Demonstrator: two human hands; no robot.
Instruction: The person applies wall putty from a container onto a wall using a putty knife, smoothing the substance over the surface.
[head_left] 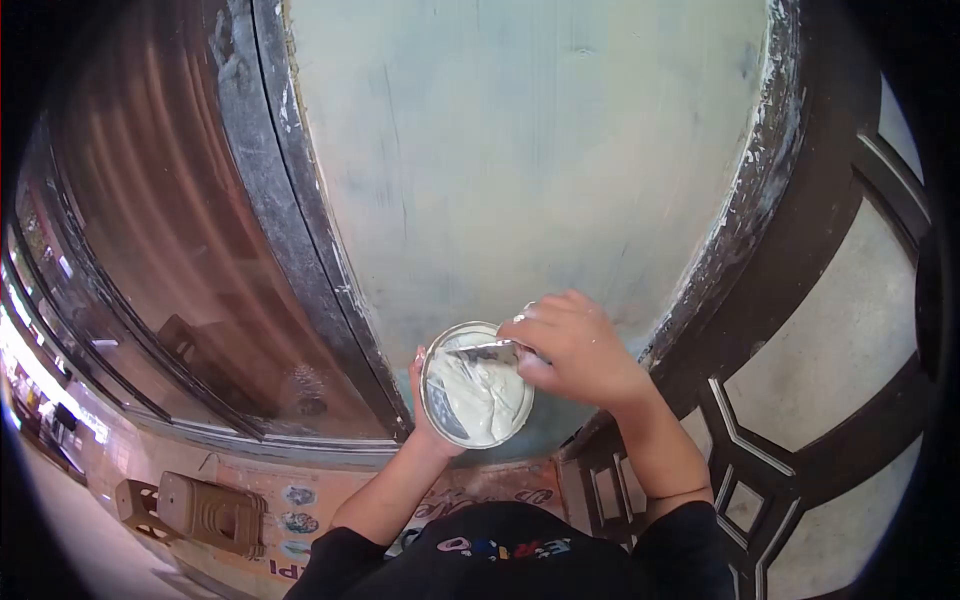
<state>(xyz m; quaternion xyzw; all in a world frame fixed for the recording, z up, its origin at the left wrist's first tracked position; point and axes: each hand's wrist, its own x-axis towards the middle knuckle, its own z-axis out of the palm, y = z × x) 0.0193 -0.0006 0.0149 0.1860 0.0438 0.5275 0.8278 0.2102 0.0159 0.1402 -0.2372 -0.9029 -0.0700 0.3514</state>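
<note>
My left hand (pixel 434 436) is wrapped round the side of a round tub (pixel 427 408), its fingers partly hidden behind the rim. Thick white putty (pixel 482 398) fills much of the tub and is smeared up the inner wall. My right hand (pixel 572 348) is closed on a putty knife (pixel 488 350), whose flat metal blade reaches into the upper part of the tub. White smears show on the fingers of my right hand. The putty knife's handle is mostly covered by those fingers.
Ahead stands a pale, smeared wall panel (pixel 530 180) between dark, paint-flecked frames (pixel 275 160). A curtained glass window (pixel 160 210) is at left, a dark panelled door (pixel 800 320) at right. Stacked brown plastic stools (pixel 205 510) stand low left by an orange printed banner (pixel 315 505).
</note>
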